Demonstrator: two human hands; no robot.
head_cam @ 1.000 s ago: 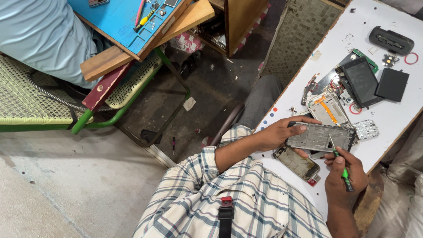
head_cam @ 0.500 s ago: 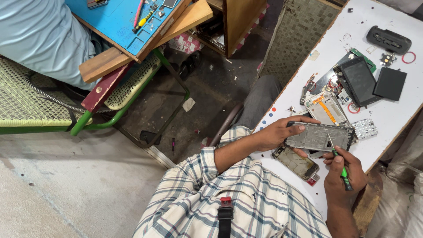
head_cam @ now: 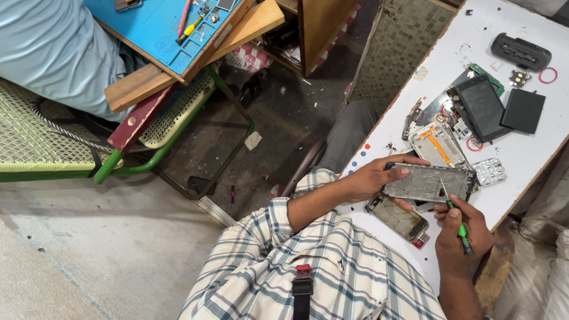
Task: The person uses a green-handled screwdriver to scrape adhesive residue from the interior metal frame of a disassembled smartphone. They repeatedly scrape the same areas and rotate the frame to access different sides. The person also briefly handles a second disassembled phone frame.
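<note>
**A:** Head view, only one there is. Where's the frame (head_cam: 428, 182) sitting relative to the hands?

**B:** It's up off the table (head_cam: 521, 155), near the table's near edge, right in front of the person. Long axis runs roughly side to side across the picture, tilted a touch down toward the right. Left hand (head_cam: 372, 178) has one short end, fingers curled over the top edge and thumb underneath as far as I can tell, so closed around it. The other short end sticks out free toward the right.

**A:** And the right hand?

**B:** Right hand (head_cam: 463, 231) is just below the frame, toward its free end, wrapped around a green screwdriver (head_cam: 457, 220). The tip points up and touches the frame's face near the lower long edge, or sits right on it; can't tell which. So the right hand is the one nearer the working spot, the left is just the clamp.

**A:** Anything crowding it?

**B:** A second phone shell (head_cam: 397, 218) lies flat on the table just under the frame, between the two hands. Further up the table there's a dark screen (head_cam: 481, 106), a black battery (head_cam: 523, 110) and a small keypad piece (head_cam: 489, 170) just beside the frame's free end. All apart from the hands.
</note>
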